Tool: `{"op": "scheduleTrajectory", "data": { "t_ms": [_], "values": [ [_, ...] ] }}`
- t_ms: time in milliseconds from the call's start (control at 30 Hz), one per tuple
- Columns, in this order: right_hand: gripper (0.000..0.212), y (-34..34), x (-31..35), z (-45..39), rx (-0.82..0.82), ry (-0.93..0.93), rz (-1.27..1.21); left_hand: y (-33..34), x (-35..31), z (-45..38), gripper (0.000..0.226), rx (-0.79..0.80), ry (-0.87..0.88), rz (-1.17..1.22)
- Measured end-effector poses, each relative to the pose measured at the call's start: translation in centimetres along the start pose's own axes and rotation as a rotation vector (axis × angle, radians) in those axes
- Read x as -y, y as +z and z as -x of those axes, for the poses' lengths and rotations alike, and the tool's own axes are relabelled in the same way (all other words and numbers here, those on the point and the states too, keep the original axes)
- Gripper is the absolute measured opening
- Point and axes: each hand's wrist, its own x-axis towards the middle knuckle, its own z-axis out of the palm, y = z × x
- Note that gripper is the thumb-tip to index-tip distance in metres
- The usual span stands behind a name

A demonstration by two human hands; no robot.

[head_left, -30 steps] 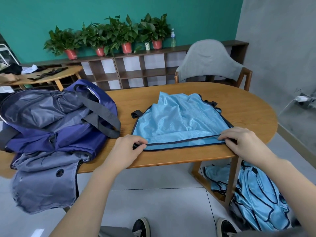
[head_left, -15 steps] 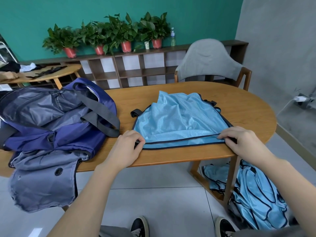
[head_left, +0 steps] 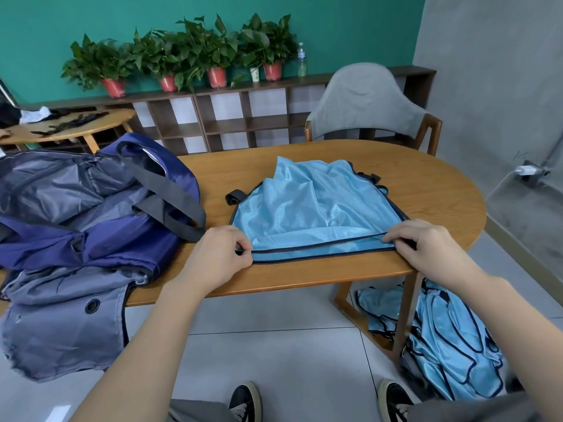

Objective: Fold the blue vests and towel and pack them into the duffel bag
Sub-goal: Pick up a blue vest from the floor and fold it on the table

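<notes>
Vest on table: a light blue vest (head_left: 310, 214) with dark trim lies on the wooden table (head_left: 426, 184), near its front edge
Left hand: left hand (head_left: 217, 257), fingers curled, pinching the vest's near-left corner
Right hand: right hand (head_left: 426, 248), fingers bent, pinching the near-right hem
Duffel bag: navy duffel bag (head_left: 91, 208), unzipped, on the table's left
Floor: more blue vests (head_left: 441, 345) heaped beside the table leg
</notes>
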Motion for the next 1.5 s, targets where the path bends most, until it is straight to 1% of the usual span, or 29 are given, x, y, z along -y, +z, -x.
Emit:
{"op": "scheduleTrajectory", "data": {
  "t_ms": [100,167,200,267,333,367,467,533,600,700,767,800,867,900,967,1000,1067,1167,1200,1233,1300,1333,1400,1500],
  "values": [
    [0.026,0.0,-0.2,-0.1,0.011,0.004,-0.003,0.2,0.4,0.3,0.011,-0.133,0.023,0.047],
    [0.026,-0.1,0.0,-0.1,-0.011,0.002,-0.005,0.0,0.1,0.6,0.013,-0.219,0.041,0.111],
    [0.026,-0.2,0.2,-0.1,-0.042,-0.003,-0.007,-0.2,-0.1,0.8,0.014,-0.218,0.042,0.148],
    [0.027,-0.6,0.5,0.0,-0.112,-0.017,-0.006,-0.2,-0.2,1.2,0.013,-0.134,0.03,0.177],
    [0.029,-0.9,0.5,0.1,-0.144,-0.047,0.018,0.1,0.1,1.6,0.013,-0.039,0.034,0.142],
    [0.031,-0.8,0.3,0.2,-0.142,-0.068,0.032,0.3,0.3,1.9,0.015,-0.023,0.039,0.134],
    [0.036,-0.5,-0.6,0.5,-0.097,-0.118,0.053,0.5,0.8,2.5,0.019,-0.07,0.079,0.173],
    [0.041,-0.5,-1.0,0.8,-0.048,-0.141,0.077,0.7,1.2,2.7,0.024,-0.082,0.154,0.144],
    [0.045,-0.7,-1.2,1.3,0.017,-0.122,0.075,1.0,1.7,2.9,0.029,-0.078,0.206,0.105],
    [0.035,-0.9,-0.6,2.1,0.078,-0.064,0.058,1.3,2.1,3.2,0.033,-0.094,0.228,0.096],
    [0.051,-0.8,-0.3,2.4,0.11,-0.047,0.113,1.4,2.1,3.5,0.026,-0.089,0.226,0.073],
    [0.059,-0.7,-0.1,2.6,0.12,-0.042,0.144,1.5,2.0,3.7,0.029,-0.075,0.213,0.043],
    [0.069,-0.2,0.0,3.0,0.094,-0.046,0.165,1.7,1.9,4.2,0.049,-0.045,0.17,0.002],
    [0.071,0.1,0.0,3.2,0.052,-0.061,0.163,1.8,1.9,4.6,0.059,-0.043,0.151,-0.003],
    [0.066,0.4,0.2,3.7,-0.051,-0.126,0.161,2.0,1.8,5.4,0.071,-0.061,0.122,-0.008],
    [0.06,0.5,0.4,4.0,-0.093,-0.154,0.154,2.1,1.7,5.9,0.071,-0.083,0.116,0.003],
    [0.047,0.6,1.1,4.7,-0.149,-0.201,0.131,2.2,1.2,6.9,0.059,-0.159,0.126,0.06],
    [0.037,0.2,1.7,5.5,-0.196,-0.201,0.104,2.5,-0.3,8.2,0.026,-0.298,0.16,0.153],
    [0.033,-0.2,2.0,5.6,-0.206,-0.186,0.099,2.5,-0.9,8.5,0.013,-0.328,0.15,0.164],
    [0.028,-0.6,2.2,5.6,-0.219,-0.174,0.094,2.5,-1.2,8.7,0.006,-0.359,0.135,0.161],
    [0.013,-1.7,2.8,5.4,-0.244,-0.153,0.11,1.9,-1.6,8.5,0.021,-0.375,0.087,0.151],
    [0.013,-2.3,3.2,5.3,-0.246,-0.143,0.131,1.5,-1.6,8.2,0.025,-0.365,0.082,0.149],
    [0.02,-3.6,3.9,4.9,-0.228,-0.133,0.186,0.3,-1.6,7.6,0.026,-0.365,0.112,0.127],
    [0.015,-6.0,4.2,3.3,-0.221,-0.104,0.255,-2.8,-2.3,6.1,0.02,-0.438,0.161,0.084]
  ]
}}
